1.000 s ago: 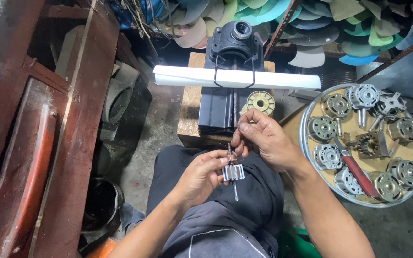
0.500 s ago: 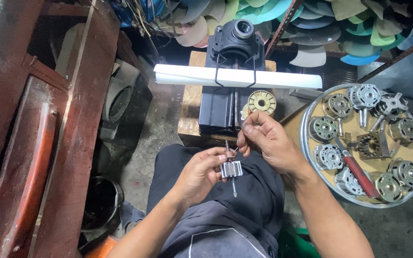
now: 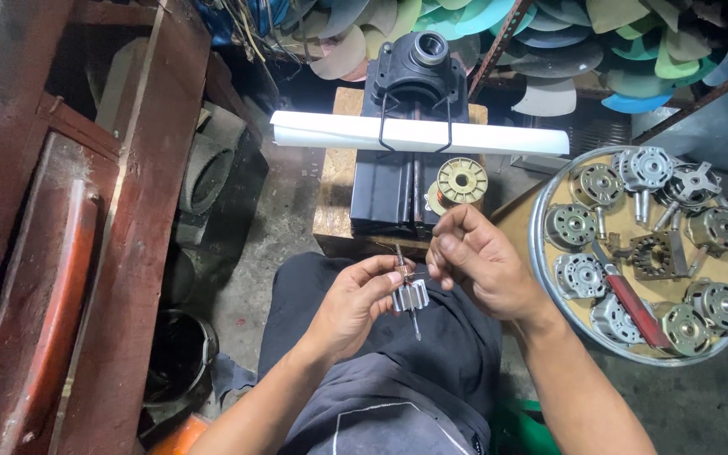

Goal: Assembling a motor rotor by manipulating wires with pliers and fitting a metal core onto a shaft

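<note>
Small motor rotor (image 3: pixel 409 297) pinched in left hand (image 3: pixel 354 305) — right hand (image 3: pixel 475 263) fingertips closed just above.
Dense, rigid, likely slick — best gripped on the ribbed core, not the thin shaft.

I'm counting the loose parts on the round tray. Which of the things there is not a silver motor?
The red-handled tool, lying slantwise across the middle of the round tray. It is long and red; the motors around it are round, silver, with copper windings.

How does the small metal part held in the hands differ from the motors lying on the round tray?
The finned rotor, on a thin shaft, is held over the lap by the left hand, with the right hand at its top end; the motors rest on the round tray. The rotor is bare and slim; the motors are wider, in housings. Both are silvery metal with shafts.
</note>
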